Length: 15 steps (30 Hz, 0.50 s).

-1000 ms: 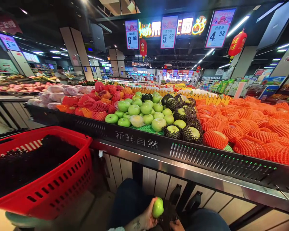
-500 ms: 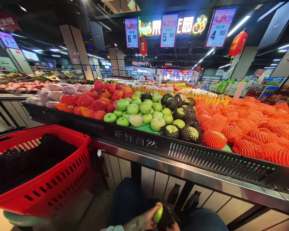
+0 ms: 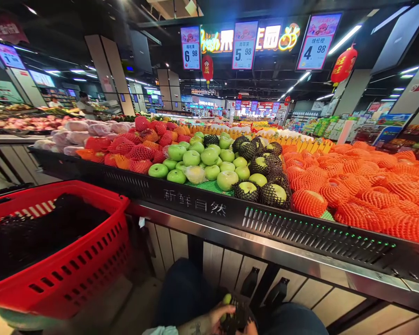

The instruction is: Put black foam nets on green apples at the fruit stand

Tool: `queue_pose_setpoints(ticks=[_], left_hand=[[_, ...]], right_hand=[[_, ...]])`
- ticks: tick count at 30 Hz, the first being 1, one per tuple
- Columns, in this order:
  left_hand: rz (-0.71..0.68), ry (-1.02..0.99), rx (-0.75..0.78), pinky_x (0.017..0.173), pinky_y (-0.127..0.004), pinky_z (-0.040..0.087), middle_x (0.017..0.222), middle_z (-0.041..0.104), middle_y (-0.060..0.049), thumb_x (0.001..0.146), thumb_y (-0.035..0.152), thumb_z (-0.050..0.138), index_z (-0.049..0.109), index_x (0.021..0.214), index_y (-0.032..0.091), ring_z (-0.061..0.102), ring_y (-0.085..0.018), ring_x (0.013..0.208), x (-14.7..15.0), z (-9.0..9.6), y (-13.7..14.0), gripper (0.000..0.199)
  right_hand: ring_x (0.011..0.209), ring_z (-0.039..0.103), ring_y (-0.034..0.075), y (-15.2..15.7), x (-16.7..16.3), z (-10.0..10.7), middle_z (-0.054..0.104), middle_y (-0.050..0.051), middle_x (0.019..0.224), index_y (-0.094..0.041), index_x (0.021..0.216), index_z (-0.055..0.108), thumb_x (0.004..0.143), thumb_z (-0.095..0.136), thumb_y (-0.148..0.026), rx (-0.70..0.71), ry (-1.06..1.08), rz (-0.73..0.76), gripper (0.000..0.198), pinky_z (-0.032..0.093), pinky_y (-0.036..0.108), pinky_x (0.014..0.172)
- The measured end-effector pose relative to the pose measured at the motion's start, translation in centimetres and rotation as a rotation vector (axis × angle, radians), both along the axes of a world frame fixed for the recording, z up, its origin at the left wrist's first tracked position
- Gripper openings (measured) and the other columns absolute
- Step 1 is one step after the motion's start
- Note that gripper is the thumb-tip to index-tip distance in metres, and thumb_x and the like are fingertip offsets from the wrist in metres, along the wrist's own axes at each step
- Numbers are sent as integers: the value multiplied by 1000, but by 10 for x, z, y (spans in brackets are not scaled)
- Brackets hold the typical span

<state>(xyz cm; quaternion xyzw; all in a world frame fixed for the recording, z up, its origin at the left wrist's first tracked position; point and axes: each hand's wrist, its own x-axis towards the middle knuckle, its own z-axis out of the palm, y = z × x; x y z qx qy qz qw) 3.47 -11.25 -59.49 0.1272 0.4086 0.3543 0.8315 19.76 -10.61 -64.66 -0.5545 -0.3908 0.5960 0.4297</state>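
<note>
Low in the view, between my knees, my left hand grips a green apple, with the thumb across its front. A black foam net lies against the apple and hides part of it. At the bottom edge my right hand has its fingers closed on the net; much of this hand is cut off by the frame. On the display shelf ahead are bare green apples and, to their right, green apples in black nets.
A red basket filled with black netting stands at my left. The black shelf edge runs across in front of me. Orange-netted fruit lies to the right, red-netted fruit to the left. A person stands far off.
The apple has shifted toward the black net, and less of it shows now. My left thumb has come across it. The view has moved slightly.
</note>
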Motion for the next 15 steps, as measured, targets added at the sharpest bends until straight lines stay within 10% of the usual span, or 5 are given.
queue_pose_setpoints(ticks=[6, 15], left_hand=[[61, -108, -104, 39, -14, 36, 72, 64, -10, 86, 67, 56, 67, 84, 17, 65, -15, 61, -11, 23, 5, 52], [122, -68, -124, 42, -16, 40, 80, 69, -13, 94, 60, 53, 70, 87, 9, 66, -15, 64, -12, 31, 2, 54]], right_hand=[[96, 71, 34, -10, -8, 36, 74, 15, 97, -18, 89, 81, 49, 82, -48, 191, -113, -14, 51, 58, 45, 97], [109, 70, 34, 4, 10, 46, 74, 9, 108, -24, 94, 82, 52, 71, -35, 181, -290, 179, 45, 53, 42, 108]])
